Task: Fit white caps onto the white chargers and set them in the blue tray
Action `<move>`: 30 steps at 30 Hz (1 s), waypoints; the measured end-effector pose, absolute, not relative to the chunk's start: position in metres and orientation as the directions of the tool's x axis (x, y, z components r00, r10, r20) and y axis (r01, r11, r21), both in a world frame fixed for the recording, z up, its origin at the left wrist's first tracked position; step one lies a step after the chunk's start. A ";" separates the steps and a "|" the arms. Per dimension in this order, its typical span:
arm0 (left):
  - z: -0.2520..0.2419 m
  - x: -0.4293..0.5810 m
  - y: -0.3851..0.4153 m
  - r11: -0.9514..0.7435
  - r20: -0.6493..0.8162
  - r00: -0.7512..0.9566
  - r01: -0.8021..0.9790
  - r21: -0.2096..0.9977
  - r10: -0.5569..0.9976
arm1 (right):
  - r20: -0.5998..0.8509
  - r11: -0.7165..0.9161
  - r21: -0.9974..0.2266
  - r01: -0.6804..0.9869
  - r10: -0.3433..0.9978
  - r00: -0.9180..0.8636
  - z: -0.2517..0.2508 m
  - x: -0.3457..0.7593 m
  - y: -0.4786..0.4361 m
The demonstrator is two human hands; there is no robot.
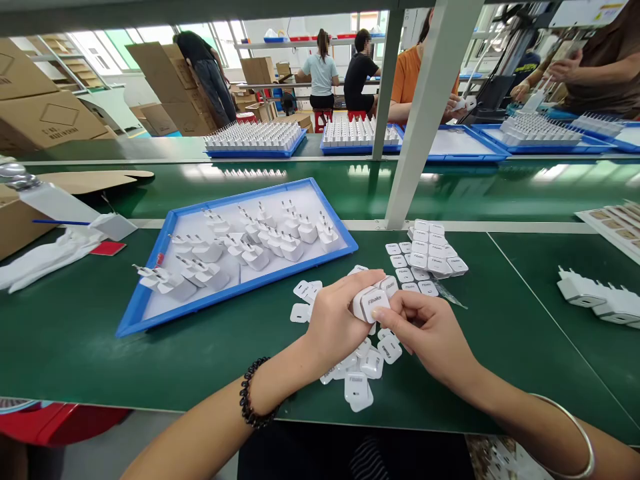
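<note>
My left hand (336, 319) is closed around a white plug-in charger (371, 303) with a printed logo, held just above the green table. My right hand (429, 328) pinches at the charger's lower right edge with thumb and forefinger. Under and around both hands lie several loose white chargers (361, 377). A stack of small white square labels or covers (429, 253) sits just beyond my right hand. A blue tray (150, 293) to the left holds several white chargers with prongs up.
A white post (416, 127) rises from the table's far edge. More chargers (597, 297) lie at the right. A cardboard box (20, 220), a brush and white cloth are at the left. Other people work at benches beyond, with more blue trays (255, 140).
</note>
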State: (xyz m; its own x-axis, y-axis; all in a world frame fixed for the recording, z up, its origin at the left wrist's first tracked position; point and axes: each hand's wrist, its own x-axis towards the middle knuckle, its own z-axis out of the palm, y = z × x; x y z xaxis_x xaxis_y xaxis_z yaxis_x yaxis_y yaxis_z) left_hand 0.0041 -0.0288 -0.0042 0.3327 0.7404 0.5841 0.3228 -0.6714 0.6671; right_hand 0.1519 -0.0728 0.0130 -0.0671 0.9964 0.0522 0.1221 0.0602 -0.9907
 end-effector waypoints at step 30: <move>0.009 0.005 -0.033 -0.463 0.399 0.527 -0.013 0.886 0.750 | 0.157 0.156 -0.987 -0.040 0.877 -0.455 0.028 0.177 -0.066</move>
